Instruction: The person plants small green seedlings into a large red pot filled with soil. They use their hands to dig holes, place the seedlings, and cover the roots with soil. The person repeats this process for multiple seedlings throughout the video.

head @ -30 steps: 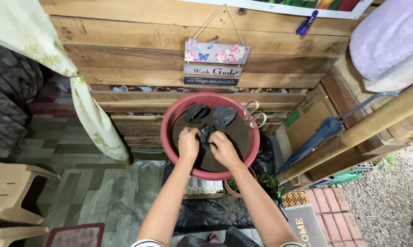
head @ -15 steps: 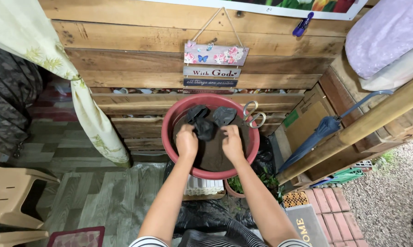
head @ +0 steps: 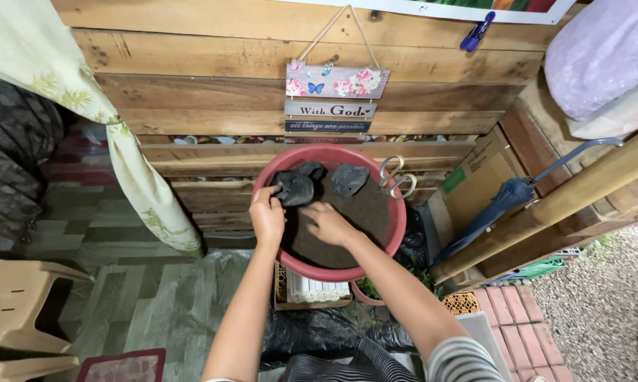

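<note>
**Both hands in the red basin, the small bags lie at its far rim**

A wall of rough wooden planks [head: 262,64] stands behind the work, with a small painted hanging sign [head: 333,95] on it, and directly below that sign sits the red basin [head: 398,233], round and filled with dark soil [head: 361,212].

You have both hands inside the basin. Your left hand [head: 268,216] is at its left rim, fingers curled shut on the edge of a small dark soil-filled bag [head: 296,189]. Your right hand [head: 326,225] lies palm down on the soil near the basin's middle, fingers loosely spread and gripping nothing that shows.

A second dark bag [head: 350,179] sits just to the right of the first, apart from both hands, against the basin's far rim. Both bags lie beyond your hands, toward the wall. The left hand is nearer the first bag; the right hand is nearer the second. Neither bag shows a clear long axis.

A pair of scissors [head: 397,178] rests on the basin's right far rim, handles outward. A folded blue umbrella [head: 503,205] leans to the right of the basin.
</note>
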